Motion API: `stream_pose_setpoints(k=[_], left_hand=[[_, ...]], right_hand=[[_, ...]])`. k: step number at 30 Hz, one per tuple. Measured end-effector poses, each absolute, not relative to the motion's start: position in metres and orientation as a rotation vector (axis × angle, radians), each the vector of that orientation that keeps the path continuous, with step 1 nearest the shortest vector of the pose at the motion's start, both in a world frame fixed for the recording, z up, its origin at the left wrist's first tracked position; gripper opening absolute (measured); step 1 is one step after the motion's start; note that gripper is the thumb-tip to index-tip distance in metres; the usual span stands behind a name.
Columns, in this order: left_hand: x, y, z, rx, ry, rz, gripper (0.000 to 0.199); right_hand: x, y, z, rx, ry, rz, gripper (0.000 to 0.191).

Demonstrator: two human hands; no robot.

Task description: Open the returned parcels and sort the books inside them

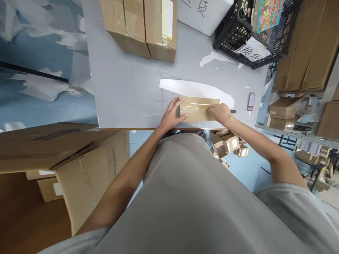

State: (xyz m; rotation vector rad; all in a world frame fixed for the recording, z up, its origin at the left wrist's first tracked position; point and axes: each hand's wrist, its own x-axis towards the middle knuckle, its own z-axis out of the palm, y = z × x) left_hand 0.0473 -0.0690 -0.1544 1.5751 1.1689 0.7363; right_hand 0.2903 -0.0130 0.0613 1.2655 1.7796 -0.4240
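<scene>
A small brown cardboard box (197, 114) with clear tape along its top lies on the grey table (124, 95), close to the front edge. At its left end, my left hand (172, 114) grips the box, thumb on the top and fingers at the far corner. My right hand (221, 113) is closed at the right end, its fingertips on the tape; whether they pinch something is too small to tell. A dark object (233, 111) pokes out just right of that hand.
Taped cartons (140, 31) stand at the back left of the table, beside a white box (201, 14) and a black crate (238, 38). A phone-like object (251, 101) with a cable lies right. A large open carton (92, 176) is at lower left.
</scene>
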Motion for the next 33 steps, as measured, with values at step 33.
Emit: stream_pose_setpoints(k=[33], left_hand=[[0.057, -0.077, -0.128, 1.391, 1.440, 0.650, 0.095]], right_hand=[[0.438, -0.021, 0.026, 1.301, 2.047, -0.652, 0.045]])
